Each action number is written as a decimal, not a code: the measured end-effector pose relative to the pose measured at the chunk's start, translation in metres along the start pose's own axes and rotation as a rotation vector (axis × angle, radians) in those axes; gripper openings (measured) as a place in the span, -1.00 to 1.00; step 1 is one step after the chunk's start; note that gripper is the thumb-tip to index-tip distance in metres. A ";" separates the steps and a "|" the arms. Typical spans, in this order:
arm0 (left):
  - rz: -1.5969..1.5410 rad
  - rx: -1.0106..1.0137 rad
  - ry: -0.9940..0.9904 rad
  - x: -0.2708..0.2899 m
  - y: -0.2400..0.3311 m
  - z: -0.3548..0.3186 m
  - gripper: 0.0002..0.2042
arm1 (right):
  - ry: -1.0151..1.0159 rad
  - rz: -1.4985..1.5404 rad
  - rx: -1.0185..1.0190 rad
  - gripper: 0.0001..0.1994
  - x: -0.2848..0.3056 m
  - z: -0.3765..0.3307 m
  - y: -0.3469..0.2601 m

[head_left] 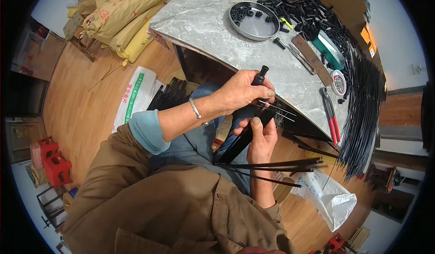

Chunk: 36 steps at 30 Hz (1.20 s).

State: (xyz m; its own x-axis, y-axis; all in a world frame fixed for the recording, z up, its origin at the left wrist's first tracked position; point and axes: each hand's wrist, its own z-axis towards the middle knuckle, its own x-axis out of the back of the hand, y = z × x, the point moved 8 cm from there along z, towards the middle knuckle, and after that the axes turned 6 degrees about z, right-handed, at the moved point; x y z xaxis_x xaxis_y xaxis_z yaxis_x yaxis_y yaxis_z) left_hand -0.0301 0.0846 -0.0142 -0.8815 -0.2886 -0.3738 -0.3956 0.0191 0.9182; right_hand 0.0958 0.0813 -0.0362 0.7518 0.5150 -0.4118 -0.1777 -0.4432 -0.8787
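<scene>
Presently: black ribbed rod assembly (247, 136), over my lap by the tabletop (204, 23). Light, stiff, thin wires likely bendable. Left hand (240, 91) clenched on its cap end; right hand (262, 138) pinches the shaft.

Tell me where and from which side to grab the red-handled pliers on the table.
Take the red-handled pliers by their two red handles, coming from the table's near edge. They lie flat on the grey table, handles toward that edge and the dark jaws pointing away, so the handles are probably easiest to close the fingers around.
</scene>
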 end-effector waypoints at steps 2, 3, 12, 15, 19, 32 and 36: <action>0.023 -0.007 -0.005 0.000 0.000 0.000 -0.83 | 0.004 -0.004 0.005 -0.80 0.001 -0.001 -0.003; 0.040 -0.016 -0.002 0.000 0.000 0.000 -0.82 | 0.002 -0.012 0.005 -0.80 0.001 -0.002 -0.004; 0.185 0.003 0.151 0.018 -0.008 -0.021 -0.78 | 0.084 0.033 -0.003 -0.80 0.014 -0.002 -0.003; 0.293 0.003 0.153 0.009 -0.005 -0.033 -0.81 | 0.070 0.022 -0.009 -0.80 0.012 -0.002 -0.001; 0.242 -0.010 0.142 -0.002 -0.006 -0.035 -0.82 | 0.051 0.008 0.017 -0.82 0.014 0.000 -0.001; 0.058 -0.059 0.048 -0.005 -0.015 -0.032 -0.77 | 0.013 -0.028 0.026 -0.81 0.013 0.001 -0.001; 0.163 -0.080 0.091 -0.010 -0.005 -0.033 -0.77 | 0.024 -0.003 0.016 -0.81 0.009 -0.001 -0.002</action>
State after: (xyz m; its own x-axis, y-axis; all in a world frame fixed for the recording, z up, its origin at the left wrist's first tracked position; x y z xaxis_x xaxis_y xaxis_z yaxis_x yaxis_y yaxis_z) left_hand -0.0105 0.0556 -0.0106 -0.9037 -0.3737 -0.2092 -0.2245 -0.0028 0.9745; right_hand 0.1030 0.0861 -0.0379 0.7676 0.4982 -0.4033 -0.1856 -0.4296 -0.8838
